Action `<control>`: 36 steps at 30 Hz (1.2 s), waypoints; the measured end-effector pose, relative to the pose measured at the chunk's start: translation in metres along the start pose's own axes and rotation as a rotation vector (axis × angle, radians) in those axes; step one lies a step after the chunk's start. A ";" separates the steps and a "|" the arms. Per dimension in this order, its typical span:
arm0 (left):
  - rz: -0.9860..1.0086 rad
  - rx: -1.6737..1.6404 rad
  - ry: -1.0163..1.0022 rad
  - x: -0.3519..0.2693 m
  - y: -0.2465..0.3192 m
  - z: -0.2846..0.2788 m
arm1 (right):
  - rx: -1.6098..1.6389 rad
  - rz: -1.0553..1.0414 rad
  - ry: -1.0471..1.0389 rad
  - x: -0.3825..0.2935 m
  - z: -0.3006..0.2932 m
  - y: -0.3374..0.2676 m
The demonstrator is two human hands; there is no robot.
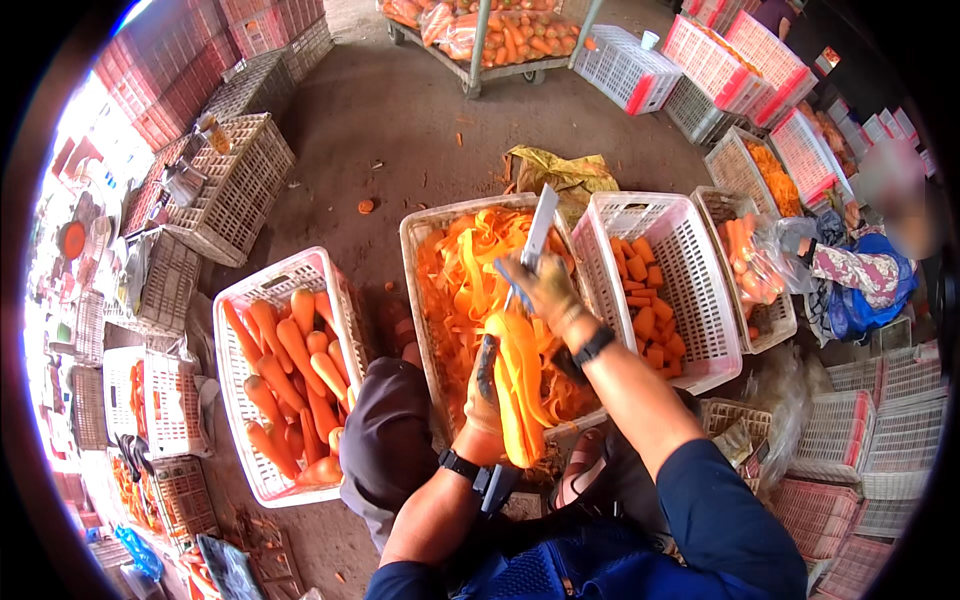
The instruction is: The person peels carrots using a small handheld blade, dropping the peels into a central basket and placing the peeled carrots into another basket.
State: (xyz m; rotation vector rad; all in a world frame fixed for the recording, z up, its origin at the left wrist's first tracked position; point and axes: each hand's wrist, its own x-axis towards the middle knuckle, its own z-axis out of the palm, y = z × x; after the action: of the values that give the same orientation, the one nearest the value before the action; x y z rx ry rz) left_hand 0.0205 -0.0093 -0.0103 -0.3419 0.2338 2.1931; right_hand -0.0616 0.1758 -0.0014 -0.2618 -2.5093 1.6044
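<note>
A large carrot [516, 390] lies in my gloved left hand [484, 397], its orange flesh bare and a long peel strip hanging along its right side. My right hand [551, 289], also gloved, grips a wide-bladed tool [540, 221], perhaps a knife or peeler, its flat metal blade pointing up and away from me. Both hands are above a white plastic crate [409, 247] heaped with curled carrot peels [465, 255]. To the left, whole carrots [292, 367] fill another white crate [225, 330]. On the right, a pink-and-white crate [690, 232] contains cut carrot chunks [649, 315].
A yellow sack [562, 172] lies on the floor beyond the peel crate. Farther off stands a cart [495, 71] with bagged carrots. At right, another person [862, 270] handles a plastic bag of carrots [750, 259]. Stacked crates [232, 187] line the left side.
</note>
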 end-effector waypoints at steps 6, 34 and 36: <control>0.048 0.122 0.176 -0.003 0.005 0.020 | 0.368 0.056 0.262 0.004 -0.025 0.013; -0.081 -0.076 0.014 0.012 -0.027 -0.024 | 0.496 0.226 0.330 -0.006 -0.051 0.056; -0.072 -0.044 -0.061 0.007 -0.015 -0.017 | 0.912 0.286 0.266 -0.035 -0.039 0.001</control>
State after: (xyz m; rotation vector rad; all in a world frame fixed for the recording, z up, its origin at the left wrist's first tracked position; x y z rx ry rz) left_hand 0.0315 -0.0001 -0.0294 -0.3028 0.1382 2.1362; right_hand -0.0193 0.2025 0.0130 -0.6555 -1.3890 2.4169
